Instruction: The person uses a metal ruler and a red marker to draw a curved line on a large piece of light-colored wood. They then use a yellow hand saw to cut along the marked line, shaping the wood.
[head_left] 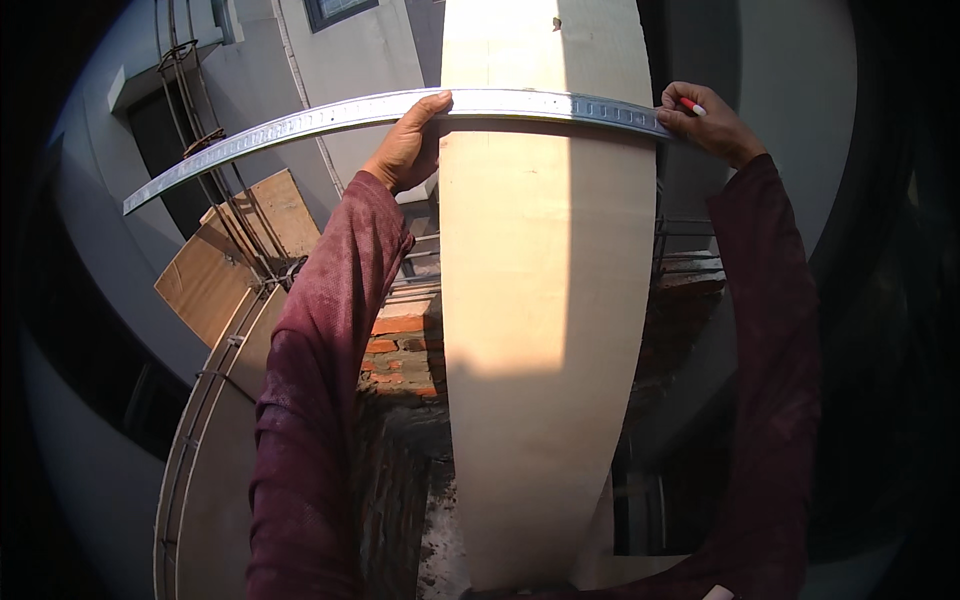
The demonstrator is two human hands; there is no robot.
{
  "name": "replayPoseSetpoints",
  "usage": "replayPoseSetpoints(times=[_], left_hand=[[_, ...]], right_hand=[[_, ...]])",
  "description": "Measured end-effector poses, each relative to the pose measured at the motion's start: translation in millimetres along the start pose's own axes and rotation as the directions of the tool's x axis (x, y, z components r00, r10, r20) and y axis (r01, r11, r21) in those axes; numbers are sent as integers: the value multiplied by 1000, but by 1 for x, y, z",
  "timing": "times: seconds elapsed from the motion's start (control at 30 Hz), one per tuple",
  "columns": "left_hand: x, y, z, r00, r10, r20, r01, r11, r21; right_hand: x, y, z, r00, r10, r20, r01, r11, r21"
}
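Observation:
A long silvery metal strip (510,103) with slots along it lies across a pale plywood board (505,270), well past the board's left edge. Near that edge my left hand (403,148) is closed on the strip, thumb on top. At the board's right edge my right hand (715,128) pinches the strip's other end. A slim red stick with a white end (692,106), pencil- or marker-like, pokes out between the right hand's fingers. Sunlight falls on part of the board; a straight-edged shadow covers its right side and lower part.
Upright steel rebars (182,90) rise at the left beside tilted plywood pieces (205,275). A curved-looking timber form (225,450) runs below them. Brickwork (405,350) shows under the board, with more thin bars nearby. Grey building walls (360,50) stand behind.

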State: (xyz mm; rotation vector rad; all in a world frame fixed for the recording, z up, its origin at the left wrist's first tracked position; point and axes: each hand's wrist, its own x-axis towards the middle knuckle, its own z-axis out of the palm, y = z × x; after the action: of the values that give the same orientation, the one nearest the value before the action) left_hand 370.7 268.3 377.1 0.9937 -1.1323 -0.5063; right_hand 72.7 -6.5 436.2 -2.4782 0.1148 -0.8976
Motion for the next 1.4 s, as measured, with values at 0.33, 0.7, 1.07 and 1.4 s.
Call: replayPoseSetpoints(times=[0.33,0.7,1.07,1.4], left_hand=[[3,-2,-10,997,-16,71,12,998,54],[1,-5,-6,1000,1,21,-2,999,53],[1,-2,-5,997,-14,80,15,1000,-5],[-2,-6,-6,1000,-23,18,23,999,26]], right_hand=[[1,4,1,998,-31,46,30,999,18],[1,12,2,999,-50,0,50,999,-8],[2,15,0,998,-60,28,62,995,-73],[-20,-32,30,825,-262,-501,331,942,53]])
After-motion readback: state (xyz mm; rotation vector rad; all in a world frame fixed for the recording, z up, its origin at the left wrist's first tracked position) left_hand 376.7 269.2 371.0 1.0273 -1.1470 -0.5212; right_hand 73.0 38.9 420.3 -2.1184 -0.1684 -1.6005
